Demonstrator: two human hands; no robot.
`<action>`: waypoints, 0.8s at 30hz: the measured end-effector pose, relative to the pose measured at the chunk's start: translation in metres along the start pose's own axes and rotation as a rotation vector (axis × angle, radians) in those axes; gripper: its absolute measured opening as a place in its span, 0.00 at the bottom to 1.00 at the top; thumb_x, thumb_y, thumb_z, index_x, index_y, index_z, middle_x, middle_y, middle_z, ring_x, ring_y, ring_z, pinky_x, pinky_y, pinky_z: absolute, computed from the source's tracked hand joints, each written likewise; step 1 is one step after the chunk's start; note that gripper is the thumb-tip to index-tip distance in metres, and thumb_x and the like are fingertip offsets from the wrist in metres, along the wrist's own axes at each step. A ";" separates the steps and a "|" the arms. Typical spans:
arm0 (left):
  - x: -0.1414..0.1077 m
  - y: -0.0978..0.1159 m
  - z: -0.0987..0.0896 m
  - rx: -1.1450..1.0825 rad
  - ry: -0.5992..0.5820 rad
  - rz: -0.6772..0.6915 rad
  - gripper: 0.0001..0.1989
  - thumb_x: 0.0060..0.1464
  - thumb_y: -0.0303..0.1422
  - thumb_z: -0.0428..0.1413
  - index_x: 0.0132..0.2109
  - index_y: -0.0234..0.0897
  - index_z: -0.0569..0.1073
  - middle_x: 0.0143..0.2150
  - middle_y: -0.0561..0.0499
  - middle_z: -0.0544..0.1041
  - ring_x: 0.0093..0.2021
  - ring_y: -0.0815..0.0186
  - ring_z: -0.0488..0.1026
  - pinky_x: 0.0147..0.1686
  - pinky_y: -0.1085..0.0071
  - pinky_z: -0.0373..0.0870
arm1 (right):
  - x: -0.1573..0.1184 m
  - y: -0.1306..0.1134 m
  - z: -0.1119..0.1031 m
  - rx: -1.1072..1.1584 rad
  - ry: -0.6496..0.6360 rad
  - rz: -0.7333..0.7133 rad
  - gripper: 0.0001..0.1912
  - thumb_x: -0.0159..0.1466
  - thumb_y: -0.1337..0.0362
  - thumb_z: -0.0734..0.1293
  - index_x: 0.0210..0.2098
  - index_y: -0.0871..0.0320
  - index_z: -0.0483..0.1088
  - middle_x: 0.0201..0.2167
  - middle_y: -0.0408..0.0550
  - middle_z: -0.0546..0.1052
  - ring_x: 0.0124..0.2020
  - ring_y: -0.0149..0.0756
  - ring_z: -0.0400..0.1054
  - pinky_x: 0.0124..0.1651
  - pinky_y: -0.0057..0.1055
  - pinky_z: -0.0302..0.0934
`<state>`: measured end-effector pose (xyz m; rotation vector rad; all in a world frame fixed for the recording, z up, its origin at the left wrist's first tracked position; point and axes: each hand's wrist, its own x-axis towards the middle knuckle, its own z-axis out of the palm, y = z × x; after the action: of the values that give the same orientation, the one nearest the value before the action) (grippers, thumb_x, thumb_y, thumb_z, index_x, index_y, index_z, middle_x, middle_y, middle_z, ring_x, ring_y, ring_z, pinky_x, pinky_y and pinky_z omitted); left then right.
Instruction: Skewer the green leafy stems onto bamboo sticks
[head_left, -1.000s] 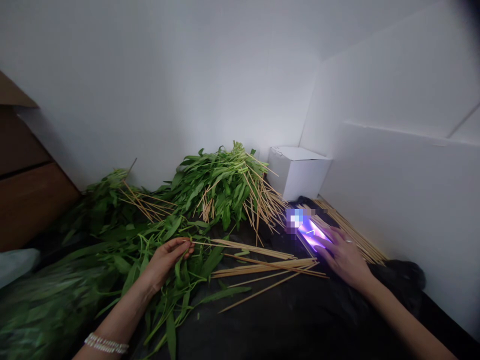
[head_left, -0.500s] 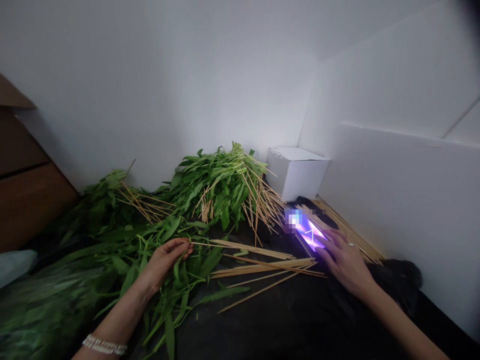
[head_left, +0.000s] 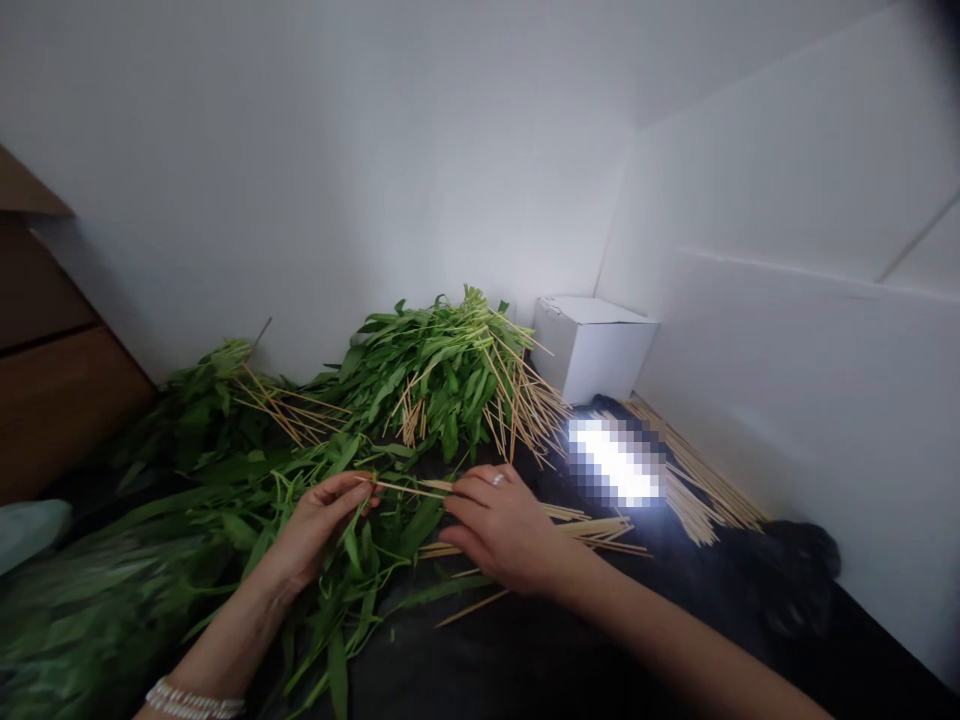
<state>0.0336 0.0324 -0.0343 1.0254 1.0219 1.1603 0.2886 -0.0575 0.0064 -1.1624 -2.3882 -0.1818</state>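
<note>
My left hand (head_left: pixel 330 515) pinches a green stem together with the end of a thin wooden stick (head_left: pixel 409 489), above loose leafy greens (head_left: pixel 367 600). At the other end of that stick is my right hand (head_left: pixel 502 525), its fingers closed on it. Under and beside my right hand, more sticks (head_left: pixel 611 532) lie on the black surface (head_left: pixel 540 660). Behind my hands rises a pile of greens (head_left: pixel 435 350) with many sticks poking out on its right side.
A white box (head_left: pixel 596 350) stands against the back wall. Right of the bright, pixelated phone (head_left: pixel 615 462) lies a bundle of sticks (head_left: pixel 697 460). Wooden furniture (head_left: pixel 67 400) is at the far left, near another bunch of greens (head_left: pixel 202 390).
My right hand has left the phone, moved left and closed on the stick at my left hand. The phone's screen now shows bright white instead of purple.
</note>
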 end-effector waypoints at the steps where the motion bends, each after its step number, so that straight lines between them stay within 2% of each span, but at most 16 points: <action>1: -0.002 0.002 0.001 0.000 -0.010 0.003 0.15 0.33 0.35 0.72 0.32 0.37 0.81 0.32 0.51 0.82 0.31 0.68 0.77 0.35 0.77 0.74 | 0.011 -0.004 0.004 0.007 0.000 -0.001 0.16 0.69 0.53 0.59 0.45 0.58 0.70 0.42 0.50 0.75 0.47 0.41 0.63 0.50 0.40 0.55; 5: -0.008 0.005 0.004 0.006 -0.059 0.010 0.13 0.34 0.34 0.71 0.31 0.37 0.81 0.30 0.51 0.82 0.31 0.68 0.77 0.34 0.78 0.72 | 0.046 -0.020 0.025 0.104 0.054 0.057 0.23 0.69 0.51 0.58 0.56 0.61 0.63 0.48 0.54 0.74 0.50 0.43 0.63 0.51 0.40 0.57; 7: -0.009 0.005 0.003 0.001 -0.070 0.023 0.13 0.34 0.34 0.71 0.31 0.37 0.81 0.29 0.52 0.81 0.31 0.69 0.76 0.33 0.79 0.72 | 0.059 -0.026 0.036 0.183 0.077 0.079 0.22 0.70 0.53 0.58 0.58 0.59 0.61 0.49 0.52 0.73 0.51 0.41 0.63 0.51 0.38 0.58; 12: -0.004 0.001 -0.002 -0.042 -0.068 0.044 0.12 0.35 0.33 0.71 0.31 0.36 0.81 0.29 0.53 0.80 0.30 0.71 0.75 0.34 0.80 0.71 | 0.079 -0.031 0.060 0.428 0.168 0.053 0.16 0.71 0.64 0.56 0.56 0.57 0.65 0.48 0.48 0.75 0.50 0.34 0.66 0.53 0.32 0.59; 15: -0.002 0.001 -0.004 -0.051 -0.041 0.036 0.12 0.37 0.33 0.71 0.31 0.36 0.80 0.28 0.53 0.80 0.30 0.71 0.75 0.34 0.81 0.71 | 0.086 -0.029 0.072 0.558 0.241 0.105 0.14 0.70 0.65 0.58 0.52 0.56 0.69 0.46 0.46 0.76 0.47 0.31 0.68 0.53 0.29 0.60; 20: -0.003 0.005 -0.004 -0.056 -0.011 0.015 0.13 0.35 0.33 0.71 0.32 0.36 0.80 0.28 0.53 0.80 0.29 0.71 0.75 0.33 0.80 0.71 | 0.087 -0.027 0.076 0.622 0.256 0.162 0.15 0.69 0.63 0.60 0.53 0.53 0.69 0.47 0.45 0.76 0.47 0.30 0.69 0.51 0.27 0.61; 22: -0.002 0.006 -0.005 -0.063 -0.001 0.023 0.14 0.34 0.34 0.72 0.31 0.37 0.80 0.29 0.53 0.80 0.29 0.71 0.75 0.33 0.80 0.72 | 0.083 -0.027 0.073 0.558 0.218 0.218 0.16 0.69 0.61 0.60 0.54 0.53 0.68 0.48 0.45 0.76 0.47 0.32 0.70 0.50 0.28 0.62; 24: -0.001 0.007 -0.006 -0.061 0.009 0.041 0.14 0.34 0.34 0.72 0.31 0.37 0.80 0.30 0.53 0.81 0.30 0.71 0.76 0.34 0.80 0.72 | 0.078 -0.027 0.068 0.459 0.162 0.258 0.14 0.69 0.58 0.60 0.51 0.52 0.70 0.45 0.44 0.77 0.45 0.33 0.71 0.47 0.28 0.62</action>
<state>0.0263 0.0328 -0.0291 0.9973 0.9711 1.2236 0.2025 0.0023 -0.0142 -1.1627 -1.9719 0.3277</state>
